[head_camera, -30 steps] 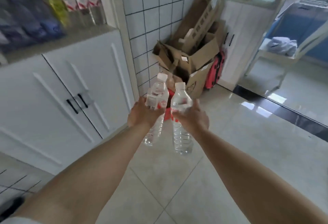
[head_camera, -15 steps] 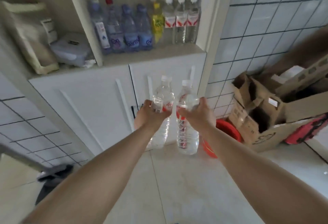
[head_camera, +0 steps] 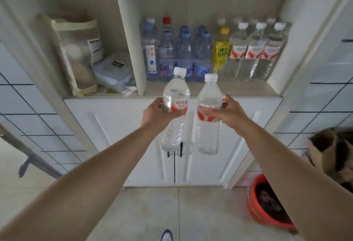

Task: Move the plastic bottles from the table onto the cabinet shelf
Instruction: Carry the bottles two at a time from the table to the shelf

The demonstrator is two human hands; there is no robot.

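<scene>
My left hand (head_camera: pixel 155 113) grips a clear water bottle (head_camera: pixel 174 95) with a white cap and a red-and-white label, tilted slightly left. My right hand (head_camera: pixel 229 111) grips a second matching bottle (head_camera: pixel 209 118), held upright beside the first. Both bottles hang in the air in front of the white cabinet, just below its open shelf (head_camera: pixel 238 89). On that shelf stand several bottles: blue-capped ones (head_camera: pixel 184 53), a yellow one (head_camera: pixel 221 49) and clear red-labelled ones (head_camera: pixel 254 49).
The shelf's left compartment holds a mesh bag (head_camera: pixel 76 49) and a lidded plastic box (head_camera: pixel 112 70). Closed white cabinet doors (head_camera: pixel 133 141) lie below. A red basin (head_camera: pixel 267 206) and a cardboard box (head_camera: pixel 328 151) sit on the floor at the right.
The view has swung left to face the cabinet squarely. Both hands have carried their bottles up and closer to the shelf.
</scene>
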